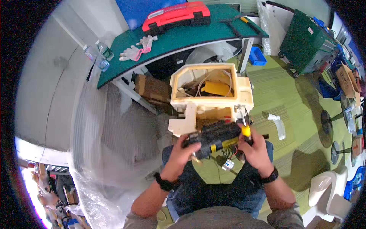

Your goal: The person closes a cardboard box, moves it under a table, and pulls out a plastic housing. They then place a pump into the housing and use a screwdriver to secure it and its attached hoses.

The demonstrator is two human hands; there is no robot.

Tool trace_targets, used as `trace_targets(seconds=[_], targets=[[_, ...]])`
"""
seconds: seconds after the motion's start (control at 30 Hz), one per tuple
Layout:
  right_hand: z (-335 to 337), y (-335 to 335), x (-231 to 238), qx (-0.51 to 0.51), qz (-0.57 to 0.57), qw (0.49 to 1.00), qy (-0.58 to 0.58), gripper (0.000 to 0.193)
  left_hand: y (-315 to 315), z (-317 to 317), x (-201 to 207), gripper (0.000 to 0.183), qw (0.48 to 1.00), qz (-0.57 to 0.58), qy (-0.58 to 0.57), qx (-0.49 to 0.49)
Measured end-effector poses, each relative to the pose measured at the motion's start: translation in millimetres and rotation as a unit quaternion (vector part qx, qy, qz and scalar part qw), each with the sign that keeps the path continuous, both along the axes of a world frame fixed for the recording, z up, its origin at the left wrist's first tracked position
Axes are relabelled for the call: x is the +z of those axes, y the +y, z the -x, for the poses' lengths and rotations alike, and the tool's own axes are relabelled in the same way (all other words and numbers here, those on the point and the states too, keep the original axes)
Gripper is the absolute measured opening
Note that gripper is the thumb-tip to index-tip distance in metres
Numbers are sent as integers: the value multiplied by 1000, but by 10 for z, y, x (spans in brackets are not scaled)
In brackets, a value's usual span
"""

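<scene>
My left hand (182,154) is closed round the left end of a black, roughly cylindrical motor-like unit (213,138) with yellow labels, held level above my lap. In my closed right hand (254,149) is a hand tool with a yellow-and-black handle (246,131), its metal end pointing away from me. That hand is at the unit's right end; whether it also grips the unit, I cannot tell. Thin wires and a small white-and-blue block (228,165) hang below the unit. Just beyond stands a cream plastic housing (183,110) with an open top, holding a yellow part (217,88) and tubing.
A green-topped bench (171,42) bears a red-and-black case (177,17), work gloves (131,53) and a hammer (231,27). Bottles (105,51) stand at its left end. Right are a blue bin (257,56), a green cabinet (309,42) and a white stool (328,191). Plastic wrap (103,183) lies left.
</scene>
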State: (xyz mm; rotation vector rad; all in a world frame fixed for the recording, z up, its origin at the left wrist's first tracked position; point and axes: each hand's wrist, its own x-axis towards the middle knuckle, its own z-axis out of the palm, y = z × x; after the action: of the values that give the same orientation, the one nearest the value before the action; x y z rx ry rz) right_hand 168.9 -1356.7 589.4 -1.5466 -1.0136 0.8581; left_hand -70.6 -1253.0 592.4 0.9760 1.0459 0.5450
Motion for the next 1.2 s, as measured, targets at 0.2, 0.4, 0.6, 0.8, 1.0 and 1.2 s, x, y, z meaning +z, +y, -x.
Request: trace_targets(seconds=[0.2, 0.4, 0.6, 0.8, 1.0, 1.2], targets=[[0, 433, 138, 19, 60, 973, -222, 27, 467, 100, -316, 47, 955, 294, -11, -43], [-159, 618, -222, 40, 47, 960, -273, 37, 498, 31, -248, 72, 959, 256, 82, -91], [-155, 752, -300, 21, 52, 979, -197, 37, 529, 144, -214, 85, 977, 145, 105, -114], [-183, 868, -305, 12, 65, 969, -237, 36, 502, 214, -545, 73, 964, -39, 229, -131], [-207, 910, -407, 14, 70, 969, -238, 42, 534, 187, -491, 78, 846, -503, 170, -41], [-218, 1022, -409, 4, 83, 967, -240, 42, 790, -80, -590, 69, 935, -324, 112, -92]])
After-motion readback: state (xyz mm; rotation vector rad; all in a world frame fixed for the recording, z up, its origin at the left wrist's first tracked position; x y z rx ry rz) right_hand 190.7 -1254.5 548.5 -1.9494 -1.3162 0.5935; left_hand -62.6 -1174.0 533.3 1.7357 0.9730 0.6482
